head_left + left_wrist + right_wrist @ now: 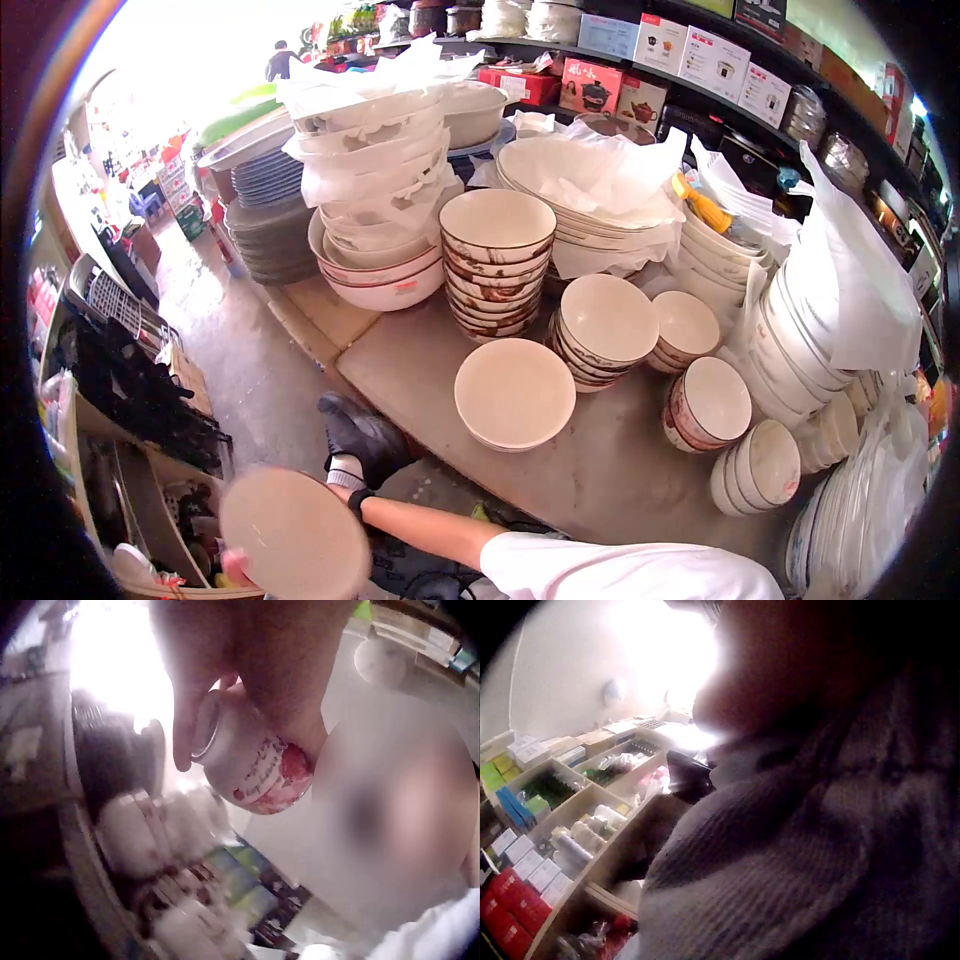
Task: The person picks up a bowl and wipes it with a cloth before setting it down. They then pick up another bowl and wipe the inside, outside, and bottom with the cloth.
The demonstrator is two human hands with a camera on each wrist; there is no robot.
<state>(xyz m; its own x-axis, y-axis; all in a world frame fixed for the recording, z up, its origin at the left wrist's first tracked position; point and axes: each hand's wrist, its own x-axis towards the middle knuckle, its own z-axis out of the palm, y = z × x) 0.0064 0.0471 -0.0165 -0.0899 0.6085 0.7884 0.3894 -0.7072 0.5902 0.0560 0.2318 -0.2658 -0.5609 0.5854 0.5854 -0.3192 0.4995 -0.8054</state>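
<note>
My left hand [251, 656] holds a white bowl with a red floral print [259, 769], its fingers on the side near the foot ring. In the head view the same bowl [295, 530] is off the table's front left edge, its round inside facing the camera and hiding most of the hand. A single wide white bowl [515, 393] rests on the table close to its edge. Behind it rise a tall stack of brown-patterned bowls [497, 225] and a shorter stack [608, 318]. The right hand is outside the head view; grey knit fabric [780, 862] and dark shadow fill its wrist view.
The grey table [620, 470] also bears red-patterned bowls [715, 400], paper-wrapped bowl stacks [380, 150], plates [270, 240] and large tilted bowls [790, 340]. Boxed goods [660, 42] line the back shelf. A divided shelf unit [150, 480] stands at the left, beside the floor aisle [230, 340].
</note>
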